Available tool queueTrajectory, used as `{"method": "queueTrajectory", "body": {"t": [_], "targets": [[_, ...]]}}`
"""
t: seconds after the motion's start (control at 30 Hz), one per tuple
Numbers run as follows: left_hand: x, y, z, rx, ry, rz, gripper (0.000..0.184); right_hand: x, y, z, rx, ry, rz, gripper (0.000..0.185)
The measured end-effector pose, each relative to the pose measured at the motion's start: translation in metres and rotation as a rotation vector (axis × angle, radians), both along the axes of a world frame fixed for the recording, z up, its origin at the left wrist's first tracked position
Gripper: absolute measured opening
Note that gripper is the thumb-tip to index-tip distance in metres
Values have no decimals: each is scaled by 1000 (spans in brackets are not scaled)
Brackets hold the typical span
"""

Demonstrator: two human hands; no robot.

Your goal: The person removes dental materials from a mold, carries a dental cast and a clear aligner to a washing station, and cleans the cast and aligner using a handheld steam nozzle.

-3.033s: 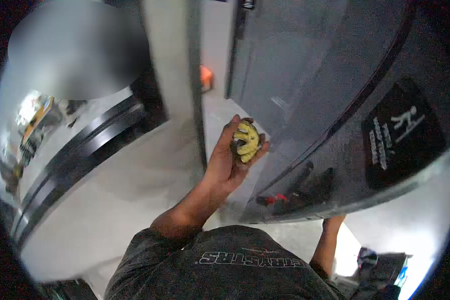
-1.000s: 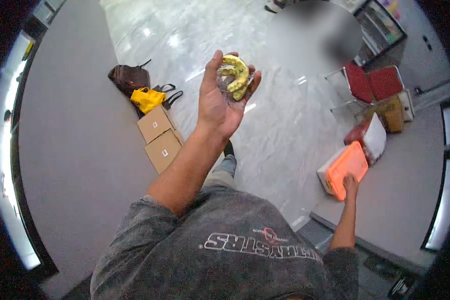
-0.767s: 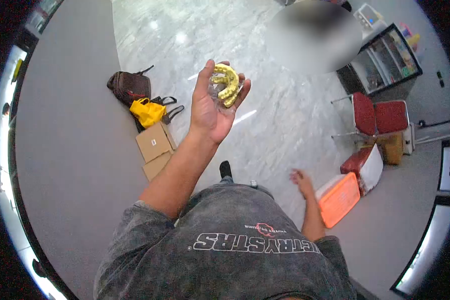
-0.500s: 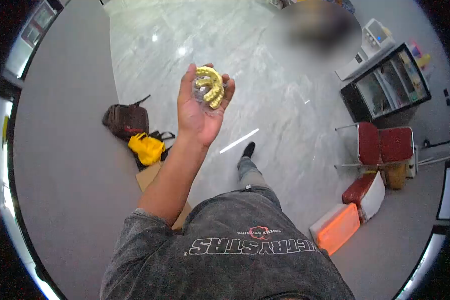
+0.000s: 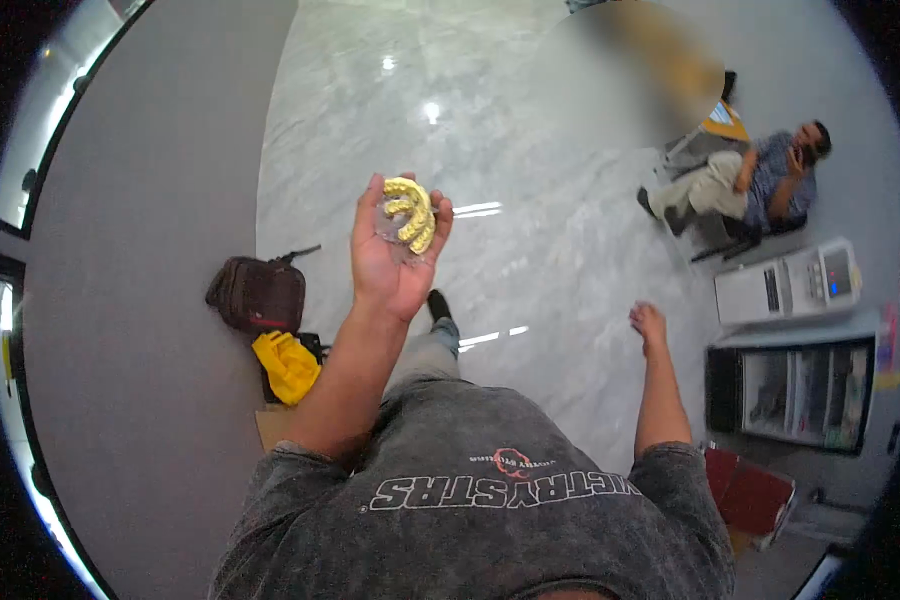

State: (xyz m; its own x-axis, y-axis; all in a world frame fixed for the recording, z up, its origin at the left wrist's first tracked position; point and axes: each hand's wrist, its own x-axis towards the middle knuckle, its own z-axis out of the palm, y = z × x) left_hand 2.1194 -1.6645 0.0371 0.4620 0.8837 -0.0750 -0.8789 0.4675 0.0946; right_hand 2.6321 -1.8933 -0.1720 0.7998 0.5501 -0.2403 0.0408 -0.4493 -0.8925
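Observation:
My left hand (image 5: 398, 262) is held out palm up, its fingers curled around a yellow, ridged, curved object (image 5: 412, 212) that looks like nested arcs. Clear, crinkled plastic shows beneath and beside this object, against the palm. My right hand (image 5: 649, 325) hangs low at the right over the marble floor, well apart from the left; its fingers are loosely bent and nothing shows in them. The fingertips of the right hand are small and partly blurred.
A dark backpack (image 5: 260, 295), a yellow bag (image 5: 288, 367) and a cardboard box (image 5: 270, 428) lie at the left wall. Rightward are a seated person (image 5: 770, 185) holding a phone, a white machine (image 5: 788, 283), a glass-door fridge (image 5: 795, 395) and red chairs (image 5: 755, 495).
The view has turned: backpack and fridge sit lower, and the orange-lidded box has left view. A seated person and my right hand have come into view. My left hand still holds the yellow object.

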Motion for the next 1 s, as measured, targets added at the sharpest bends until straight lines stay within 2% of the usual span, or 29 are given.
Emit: {"method": "queueTrajectory", "body": {"t": [0.07,0.1,0.13,0.17,0.2,0.23,0.27,0.3,0.33,0.4,0.47,0.53,0.57,0.63,0.77,0.8,0.83,0.87,0.9,0.93,1.0], "targets": [[-1,2,-21,32,-18,6,33,-43,42,21,177,-53,101,27],[-18,-48,26,62,8,20,33,-86,11,59,263,-21,179,28],[-19,-49,34,91,-2,20,34,-101,25,68,344,-26,244,28],[-22,-56,42,55,35,24,34,-103,14,33,322,66,273,30],[-27,-64,41,65,38,59,34,-97,-7,-13,150,-194,509,29],[-28,-66,41,88,41,88,34,-85,-29,-69,87,-354,779,26],[-30,-71,39,121,45,113,34,-98,-59,-113,-98,34,508,24],[-35,-82,33,133,25,122,34,-110,-104,-152,-151,164,518,26],[-37,-68,33,112,42,130,33,-109,-149,-201,-257,152,573,29],[-41,-70,30,158,38,171,32,-122,-220,-252,-511,268,584,29],[-34,-80,18,192,-6,222,30,-124,-251,-274,-685,360,597,29],[-41,-99,-1,256,-53,251,27,-117,-239,-284,-735,368,642,29],[-49,-103,-5,288,-145,266,26,-112,-218,-280,-754,357,674,29],[-68,-172,-6,109,1,373,31,-106,-194,-270,-731,300,712,28],[-146,-329,-29,131,-27,432,32,-60,-171,-247,-518,110,706,28],[-159,-328,-21,99,15,443,32,-50,-149,-239,-487,84,695,28],[-146,-277,-20,54,32,461,32,-20,-97,-232,-374,9,729,28],[-187,-299,-59,74,-19,483,32,4,-52,-227,-174,-203,860,28],[-213,-325,-73,71,-12,517,32,24,-22,-231,10,-436,1009,28],[-241,-350,-84,102,-13,530,32,-59,-17,-176,261,100,599,25],[-296,-408,-107,170,-11,525,31,-220,-79,-69,376,-61,691,34]]}}
